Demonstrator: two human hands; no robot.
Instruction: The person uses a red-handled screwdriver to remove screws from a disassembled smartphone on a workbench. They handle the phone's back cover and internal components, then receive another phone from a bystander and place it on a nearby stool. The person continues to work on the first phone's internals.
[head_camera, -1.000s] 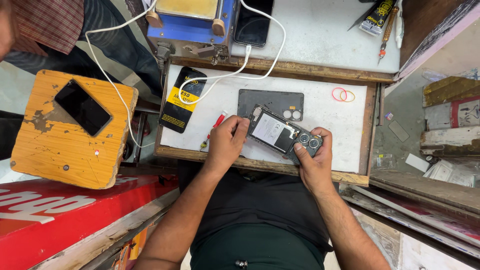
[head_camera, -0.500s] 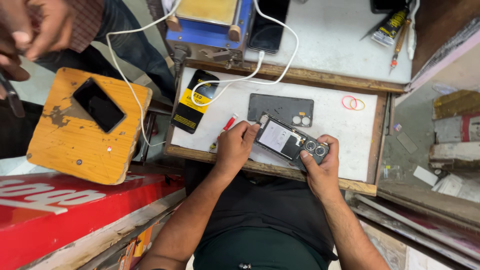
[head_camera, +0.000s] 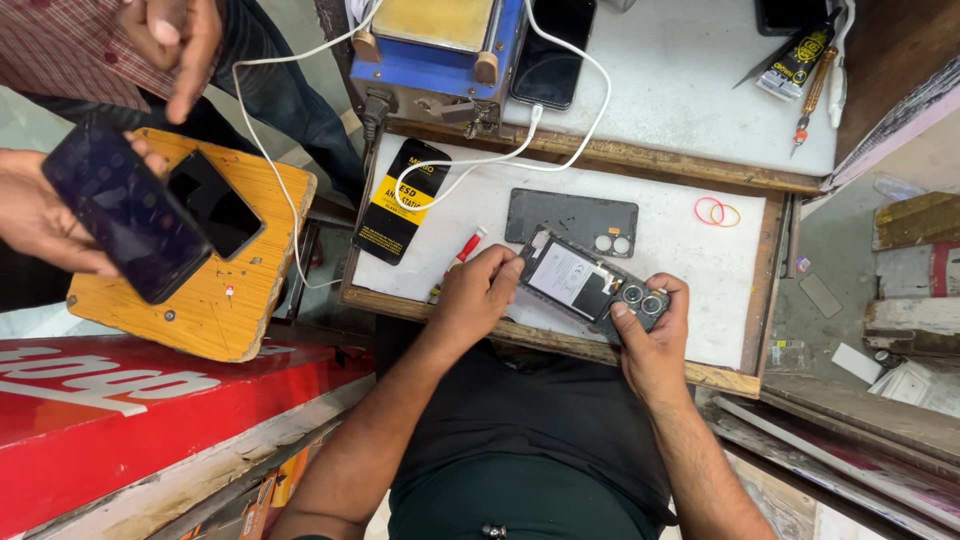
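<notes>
Both hands (head_camera: 480, 295) (head_camera: 650, 335) hold an opened phone (head_camera: 590, 285) over the drawer (head_camera: 740, 375).

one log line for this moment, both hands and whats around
left hand: grips opened phone | right hand: grips its camera end | nearby: back cover, red pen, rubber bands

We see a white work mat in a wooden-framed tray (head_camera: 690, 330). On it, a dark grey phone back cover (head_camera: 570, 218) lies central, a black-and-yellow packet (head_camera: 405, 200) at nine o'clock, red and yellow rubber bands (head_camera: 717, 212) at two o'clock.
</notes>
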